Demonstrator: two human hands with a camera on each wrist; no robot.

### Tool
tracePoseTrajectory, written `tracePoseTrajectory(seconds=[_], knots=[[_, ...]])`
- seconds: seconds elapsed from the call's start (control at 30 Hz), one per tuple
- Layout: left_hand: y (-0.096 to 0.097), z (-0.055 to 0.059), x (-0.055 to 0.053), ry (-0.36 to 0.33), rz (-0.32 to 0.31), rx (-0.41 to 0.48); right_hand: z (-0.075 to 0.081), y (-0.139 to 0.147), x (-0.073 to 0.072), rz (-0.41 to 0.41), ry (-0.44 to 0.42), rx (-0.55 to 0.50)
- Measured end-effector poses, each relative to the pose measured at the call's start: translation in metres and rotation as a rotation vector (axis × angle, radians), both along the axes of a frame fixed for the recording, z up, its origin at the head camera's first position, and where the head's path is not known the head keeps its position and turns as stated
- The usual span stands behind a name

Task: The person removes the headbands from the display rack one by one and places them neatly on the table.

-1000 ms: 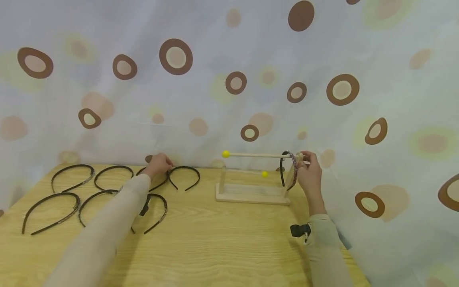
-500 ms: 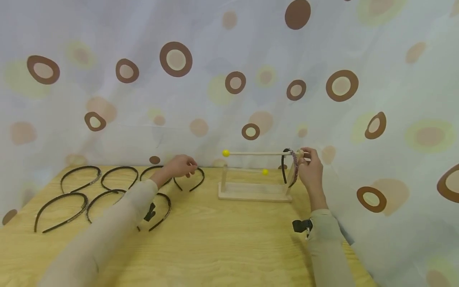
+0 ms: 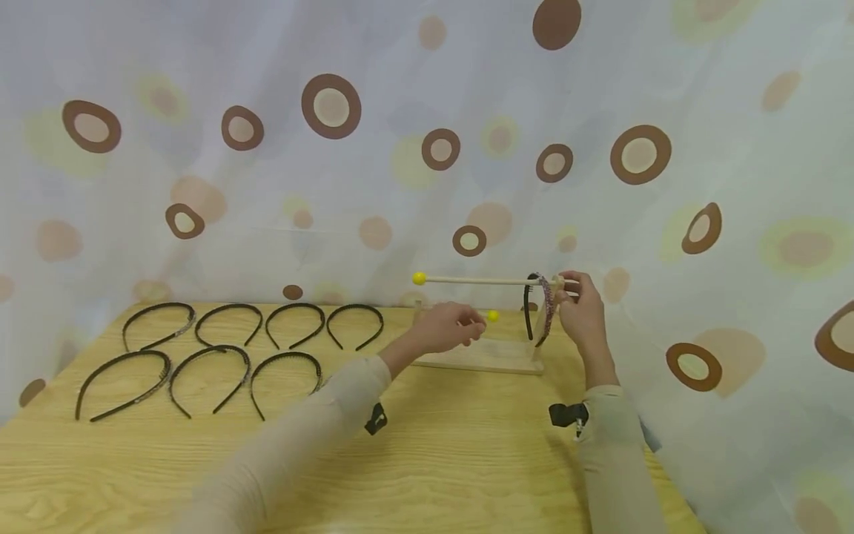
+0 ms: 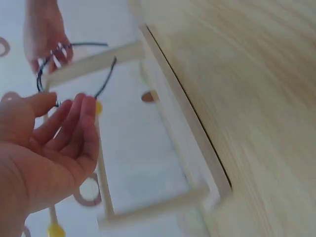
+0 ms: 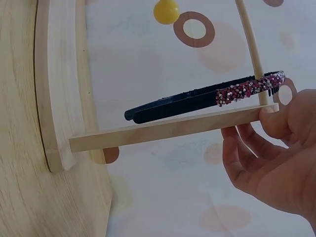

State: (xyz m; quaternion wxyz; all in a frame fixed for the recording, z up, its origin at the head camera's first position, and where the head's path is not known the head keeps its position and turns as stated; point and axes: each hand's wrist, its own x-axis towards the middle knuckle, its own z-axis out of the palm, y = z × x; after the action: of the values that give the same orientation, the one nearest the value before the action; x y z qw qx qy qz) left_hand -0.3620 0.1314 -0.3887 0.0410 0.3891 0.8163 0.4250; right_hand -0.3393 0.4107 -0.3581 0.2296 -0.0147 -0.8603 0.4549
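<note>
A wooden rack (image 3: 480,366) has a base, uprights and rods tipped with yellow balls. On its top rod (image 3: 474,281), by the right upright (image 5: 173,131), hangs a black headband (image 5: 173,106) with a band of pink and silver glitter. My right hand (image 3: 582,311) grips the top of that upright, thumb on one side and fingers on the other. My left hand (image 3: 448,326) is in front of the rack, below the top rod, fingers loosely bent and holding nothing. In the left wrist view, the headband's dark arms show beyond the left fingertips (image 4: 89,106).
Several black headbands lie in two rows on the left of the wooden table (image 3: 427,445), among them a back-row one (image 3: 356,308) nearest the rack and a front-row one (image 3: 120,357) at far left. A spotted curtain (image 3: 373,185) hangs directly behind the table.
My left hand has moved right, from above the back-row headbands to the front of the rack. My right hand keeps its grip on the upright; the hanging headband stays in place.
</note>
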Motion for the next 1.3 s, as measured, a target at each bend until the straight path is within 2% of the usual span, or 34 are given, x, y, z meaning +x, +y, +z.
tracePoseTrajectory(seconds=[0.1,0.2,0.33,0.43,0.57,0.8,1.0,1.17,1.3], knots=[[0.033,0.003,0.010,0.014,0.075,0.140,0.003,0.001,0.001,0.031,-0.005,0.009],[0.061,0.005,0.020,0.010,0.114,0.245,0.007,0.001,0.001,0.076,-0.012,0.010],[0.088,0.005,0.028,0.014,0.164,0.298,0.012,-0.001,0.001,0.140,-0.038,-0.012],[0.099,0.004,0.030,0.035,0.247,0.301,0.014,-0.003,0.001,0.175,-0.058,-0.021],[0.107,0.003,0.031,0.054,0.337,0.319,0.016,-0.003,0.001,0.193,-0.068,-0.010],[0.115,-0.001,0.029,0.062,0.323,0.390,0.019,0.003,0.005,0.174,-0.068,0.034],[0.122,-0.003,0.029,0.065,0.350,0.372,0.013,0.011,0.011,0.169,-0.078,0.024],[0.116,0.009,0.024,0.101,0.355,0.379,0.012,0.011,0.011,0.163,-0.080,0.032],[0.107,0.023,0.020,0.129,0.361,0.411,0.012,0.010,0.008,0.162,-0.067,0.036]])
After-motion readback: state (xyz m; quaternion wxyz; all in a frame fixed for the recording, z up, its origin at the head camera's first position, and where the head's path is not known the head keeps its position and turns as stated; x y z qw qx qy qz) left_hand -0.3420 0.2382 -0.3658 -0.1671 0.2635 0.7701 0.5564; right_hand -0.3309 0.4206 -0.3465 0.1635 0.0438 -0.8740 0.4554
